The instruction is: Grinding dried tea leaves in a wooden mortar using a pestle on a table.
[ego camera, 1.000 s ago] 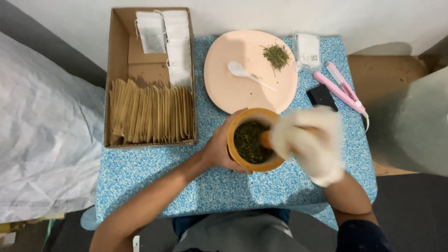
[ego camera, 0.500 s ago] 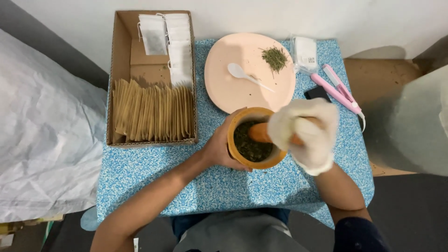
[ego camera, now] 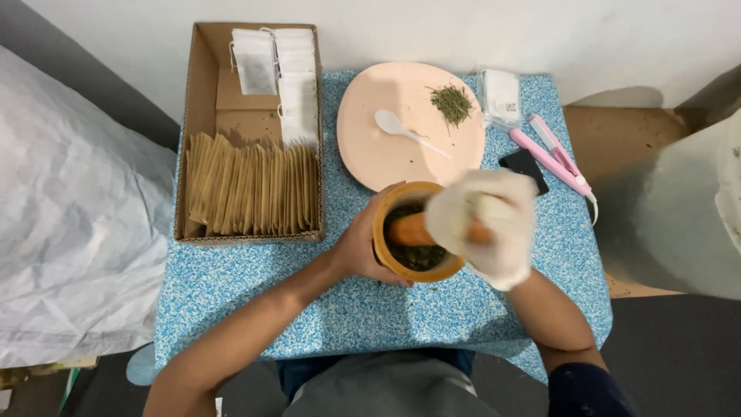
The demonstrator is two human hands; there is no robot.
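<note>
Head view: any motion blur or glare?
Head view: right hand and pestle are smeared by motion; left hand, mortar and plate stay sharp. Light is soft and even, no glare; faint shadows only.

An open brown cardboard box [ego camera: 202, 139] sits at the counter's [ego camera: 347, 309] far left, packed with upright tan paper sachets [ego camera: 251, 189] and, behind them, white filter bags [ego camera: 278, 73]. A small clear packet with a white label [ego camera: 500, 96] lies at the far edge.
</note>
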